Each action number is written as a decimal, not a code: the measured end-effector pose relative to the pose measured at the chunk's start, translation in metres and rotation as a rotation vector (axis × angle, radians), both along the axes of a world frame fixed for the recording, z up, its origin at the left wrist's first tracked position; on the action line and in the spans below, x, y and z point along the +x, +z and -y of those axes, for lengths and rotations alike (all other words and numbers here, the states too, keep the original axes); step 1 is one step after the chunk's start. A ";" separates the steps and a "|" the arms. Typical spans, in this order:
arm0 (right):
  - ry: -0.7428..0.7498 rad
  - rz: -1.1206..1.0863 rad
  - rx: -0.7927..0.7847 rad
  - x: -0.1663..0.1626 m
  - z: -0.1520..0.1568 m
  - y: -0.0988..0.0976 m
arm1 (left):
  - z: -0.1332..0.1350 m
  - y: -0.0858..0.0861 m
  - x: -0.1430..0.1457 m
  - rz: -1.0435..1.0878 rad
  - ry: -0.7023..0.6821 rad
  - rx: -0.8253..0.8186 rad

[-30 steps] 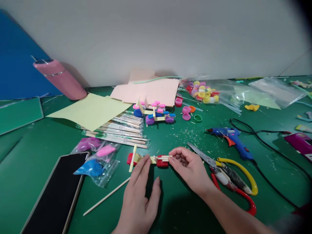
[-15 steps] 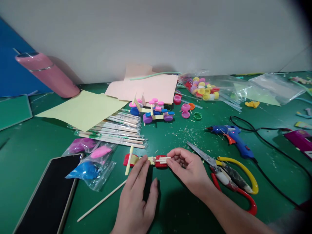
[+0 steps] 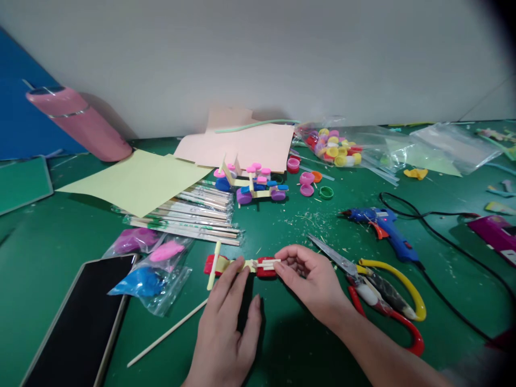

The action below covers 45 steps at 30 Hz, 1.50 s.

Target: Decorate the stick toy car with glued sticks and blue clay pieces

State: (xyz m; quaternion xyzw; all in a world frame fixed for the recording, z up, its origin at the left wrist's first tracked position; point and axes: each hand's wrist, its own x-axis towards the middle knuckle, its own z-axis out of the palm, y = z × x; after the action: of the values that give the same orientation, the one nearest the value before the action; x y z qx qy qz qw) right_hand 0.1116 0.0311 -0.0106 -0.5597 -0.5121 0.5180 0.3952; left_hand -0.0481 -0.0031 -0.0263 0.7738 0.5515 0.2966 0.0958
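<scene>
A small craft vehicle with red bottle-cap wheels (image 3: 266, 267) and a pale yellow body lies on its side on the green table. A pale crossbar stick (image 3: 214, 266) stands across its left end. My left hand (image 3: 229, 317) has its fingers stretched out, fingertips resting on the middle of the vehicle. Between thumb and fingers, my right hand (image 3: 310, 282) pinches the ends of short wooden sticks (image 3: 271, 264) over the right red wheel. Whether the sticks are fixed to the vehicle I cannot tell. A longer wooden stick (image 3: 169, 332) lies left of my left hand.
Scissors (image 3: 363, 279) lie right of my right hand, with a blue glue gun (image 3: 382, 226) and its cord beyond. Finished-looking toy vehicles (image 3: 262, 188), bottle caps (image 3: 307, 190) and wrapped sticks (image 3: 197, 215) sit behind. A phone (image 3: 80, 322) and clay bags (image 3: 149, 269) are left.
</scene>
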 end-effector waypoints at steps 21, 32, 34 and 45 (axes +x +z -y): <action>-0.034 0.056 0.004 0.000 0.000 -0.003 | 0.000 0.001 -0.001 -0.016 -0.010 0.025; -0.051 0.086 0.006 -0.001 0.000 -0.001 | -0.001 0.001 -0.002 -0.023 -0.020 0.030; -0.053 0.089 0.008 -0.001 0.001 -0.001 | -0.001 0.002 -0.001 -0.023 -0.020 0.030; -0.015 0.121 0.029 -0.003 0.000 0.000 | 0.000 0.000 -0.001 -0.010 -0.021 0.027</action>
State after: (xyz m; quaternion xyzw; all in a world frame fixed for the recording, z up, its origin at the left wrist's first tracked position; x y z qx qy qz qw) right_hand 0.1088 0.0313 -0.0102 -0.5879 -0.5384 0.4728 0.3753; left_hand -0.0488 -0.0035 -0.0259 0.7823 0.5395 0.2993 0.0858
